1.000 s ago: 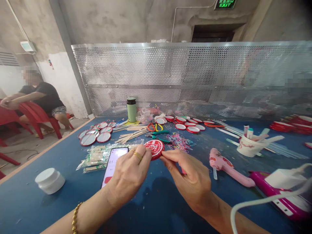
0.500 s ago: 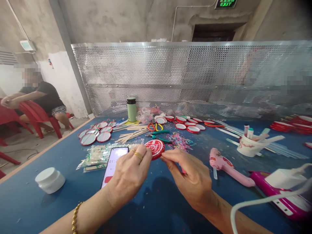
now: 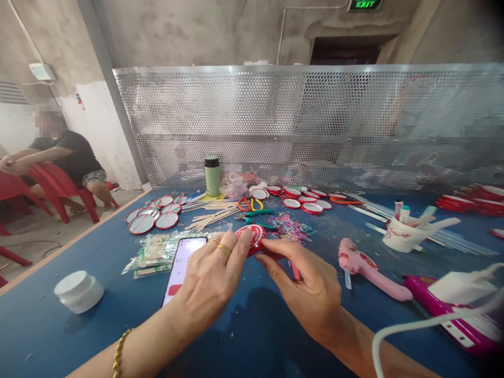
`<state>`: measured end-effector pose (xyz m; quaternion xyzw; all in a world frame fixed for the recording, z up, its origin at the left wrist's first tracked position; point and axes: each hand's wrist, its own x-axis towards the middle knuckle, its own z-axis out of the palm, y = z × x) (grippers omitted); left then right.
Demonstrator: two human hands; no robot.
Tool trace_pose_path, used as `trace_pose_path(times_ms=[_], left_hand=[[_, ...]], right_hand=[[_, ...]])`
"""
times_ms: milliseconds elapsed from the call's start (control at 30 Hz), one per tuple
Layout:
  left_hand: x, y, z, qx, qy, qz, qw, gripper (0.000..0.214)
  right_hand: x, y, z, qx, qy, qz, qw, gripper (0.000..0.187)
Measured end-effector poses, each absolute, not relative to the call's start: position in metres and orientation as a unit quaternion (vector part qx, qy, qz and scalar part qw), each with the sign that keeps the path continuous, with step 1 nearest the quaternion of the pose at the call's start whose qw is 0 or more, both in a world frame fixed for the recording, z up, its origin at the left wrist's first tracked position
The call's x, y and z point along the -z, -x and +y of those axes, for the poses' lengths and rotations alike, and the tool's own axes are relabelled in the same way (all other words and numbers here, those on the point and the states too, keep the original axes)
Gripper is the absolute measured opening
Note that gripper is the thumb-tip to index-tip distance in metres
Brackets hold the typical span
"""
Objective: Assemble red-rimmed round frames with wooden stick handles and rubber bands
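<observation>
A red round disc with white printing (image 3: 255, 234) is held up above the table, tilted toward me. My left hand (image 3: 214, 268) is closed on its left side, the thumb lying over the printed face. At its right edge, my right hand (image 3: 303, 283) has the index finger and thumb around the rim, with a small gap by the thumb. A small pinkish-red piece (image 3: 295, 270) shows inside the right hand; its kind is unclear. Beneath my left hand lies a phone (image 3: 175, 273) with a lit screen. Green-handled pliers (image 3: 260, 213) lie just beyond the disc.
Red-rimmed discs (image 3: 142, 224) lie in groups at left, back and right. Wooden sticks (image 3: 212, 216), colourful small loops (image 3: 293, 228) and a green bottle (image 3: 212, 178) are behind. A pink glue gun (image 3: 362, 270), paper cup (image 3: 401, 236) and power strip (image 3: 452, 320) stand right; a white jar (image 3: 79, 291) left.
My left thumb has moved onto the disc's printed face. My right index finger and thumb have spread from a pinch to go around the disc's edge.
</observation>
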<state>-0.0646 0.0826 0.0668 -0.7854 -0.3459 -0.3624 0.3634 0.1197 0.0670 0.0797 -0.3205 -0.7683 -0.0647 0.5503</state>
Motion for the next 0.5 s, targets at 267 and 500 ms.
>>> trace_pose_path(times_ms=[267,500], left_hand=[[-0.0729,0.0618,0.0797,0.361,0.791,-0.342,0.357,0.023],[-0.0717,0.0613,0.0778,0.358,0.794,-0.349,0.345,0.020]], right_hand=[[-0.0783,-0.1162,0.0665,0.074,0.319,-0.762,0.558,0.015],[-0.0808,-0.1158,0.0646,0.070,0.309,-0.763,0.564,0.014]])
